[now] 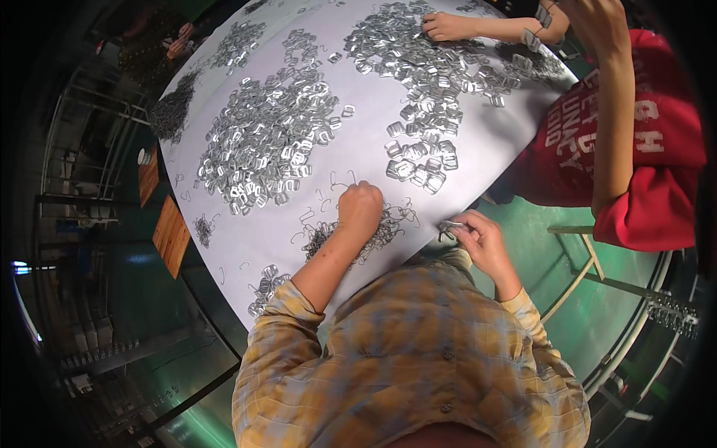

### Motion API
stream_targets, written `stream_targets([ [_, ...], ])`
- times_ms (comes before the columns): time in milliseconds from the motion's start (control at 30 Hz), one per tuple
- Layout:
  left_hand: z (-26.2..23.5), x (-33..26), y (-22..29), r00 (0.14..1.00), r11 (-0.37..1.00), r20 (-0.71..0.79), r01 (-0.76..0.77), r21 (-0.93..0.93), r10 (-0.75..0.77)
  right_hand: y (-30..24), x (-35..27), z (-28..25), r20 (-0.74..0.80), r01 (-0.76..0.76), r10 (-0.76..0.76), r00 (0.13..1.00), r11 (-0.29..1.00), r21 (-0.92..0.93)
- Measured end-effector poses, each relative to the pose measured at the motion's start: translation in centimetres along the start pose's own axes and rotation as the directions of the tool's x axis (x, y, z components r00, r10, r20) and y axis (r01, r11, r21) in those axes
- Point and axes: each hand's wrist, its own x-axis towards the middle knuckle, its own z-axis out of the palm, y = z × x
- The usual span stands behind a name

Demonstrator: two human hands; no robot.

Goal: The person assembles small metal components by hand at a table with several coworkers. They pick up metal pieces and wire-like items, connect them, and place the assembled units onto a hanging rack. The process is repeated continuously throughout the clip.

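My left hand (pixel 360 213) is closed in a fist on the white tabletop, at the far side of a tangled pile of thin wire hooks (pixel 385 237). Loose hooks lie just beyond its fingers, and whatever it may hold is hidden. Off the table's near edge, my right hand (pixel 485 243) pinches a small metal clip (pixel 448 226) between thumb and fingers; dark wire seems to hang from it. A large heap of shiny square metal clips (pixel 261 142) spreads ahead to the left. More clips (pixel 418 160) reach toward me at centre right.
A small group of clips (pixel 267 287) sits by my left forearm. To the right, a person in a red top (pixel 665 149) reaches over the table; another person (pixel 153 48) is at the far left. Wooden stools (pixel 172 237) stand left, and a metal frame (pixel 586 257) stands right.
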Motion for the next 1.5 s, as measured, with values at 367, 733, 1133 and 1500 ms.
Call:
stream_targets([
  [367, -1.3, 1.1, -2.1, 0.983, 0.895, 0.111, 0.182, -0.406, -0.149, 1.0, -0.3, -0.3, -0.089, -0.006, 0.01, 0.996, 0.999, 0.048],
  [733, -2.8, -0.5, -1.9, 0.88, -0.129, 0.474, 0.466, -0.875, -0.039, 0.6, -0.7, -1.0, -0.174, -0.053, 0.069, 0.982, 0.994, 0.097],
  [1133, -5.4, -1.7, 5.9, 0.958, 0.027, 0.052, 0.047, -0.999, 0.281, -0.3, -0.6, 0.7, -0.071, 0.02, -0.017, 0.997, 0.999, 0.039],
  [1500, -4.7, -2.4, 7.9, 0.991, 0.495, -0.003, -0.069, -0.866, 0.132, -0.6, -1.1, 0.8, -0.089, 0.053, -0.06, 0.994, 0.996, -0.073],
])
